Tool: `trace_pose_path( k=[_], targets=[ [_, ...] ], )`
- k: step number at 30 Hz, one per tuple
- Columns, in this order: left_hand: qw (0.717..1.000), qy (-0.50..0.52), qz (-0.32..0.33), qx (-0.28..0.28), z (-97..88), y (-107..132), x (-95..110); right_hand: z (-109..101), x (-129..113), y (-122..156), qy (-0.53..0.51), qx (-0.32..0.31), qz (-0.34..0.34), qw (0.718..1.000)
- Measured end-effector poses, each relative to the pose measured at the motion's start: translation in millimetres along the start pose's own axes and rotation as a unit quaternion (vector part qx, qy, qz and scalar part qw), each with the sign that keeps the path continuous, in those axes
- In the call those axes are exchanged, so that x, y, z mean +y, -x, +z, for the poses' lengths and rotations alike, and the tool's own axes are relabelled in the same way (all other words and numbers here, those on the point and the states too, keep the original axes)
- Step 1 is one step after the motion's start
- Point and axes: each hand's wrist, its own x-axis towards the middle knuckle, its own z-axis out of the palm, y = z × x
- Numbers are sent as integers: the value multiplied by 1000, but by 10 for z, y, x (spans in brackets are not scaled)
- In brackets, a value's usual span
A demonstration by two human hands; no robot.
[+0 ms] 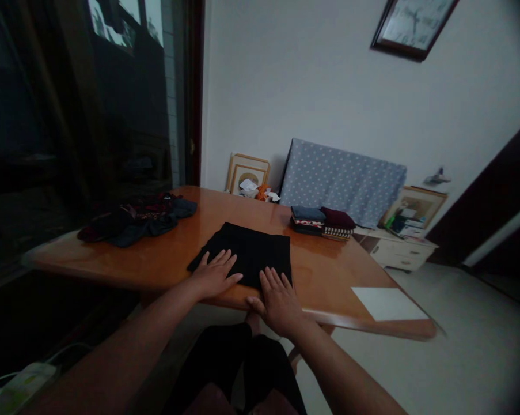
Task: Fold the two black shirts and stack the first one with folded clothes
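A folded black garment (251, 249) lies flat on the wooden table (324, 274) near its front edge. My left hand (214, 272) rests palm down on the garment's near left corner, fingers spread. My right hand (278, 301) lies flat on the near right edge of the garment, fingers stretched out and the thumb at the table's edge. Neither hand holds anything.
A heap of dark unfolded clothes (136, 219) sits at the table's left. A stack of folded clothes (322, 222) stands at the far right. A white sheet (388, 303) lies at the near right corner. Beyond are a dotted covered object (341, 178) and a low cabinet (400, 249).
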Motion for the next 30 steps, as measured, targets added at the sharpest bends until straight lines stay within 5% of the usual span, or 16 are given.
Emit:
trace_pose_path(
  k=[21, 30],
  targets=[
    [999, -51, -17, -7, -33, 27, 30, 84, 197, 633, -17, 106, 64, 992],
    [998, -29, -50, 25, -27, 10, 147, 215, 261, 677, -33, 155, 42, 986]
  ],
)
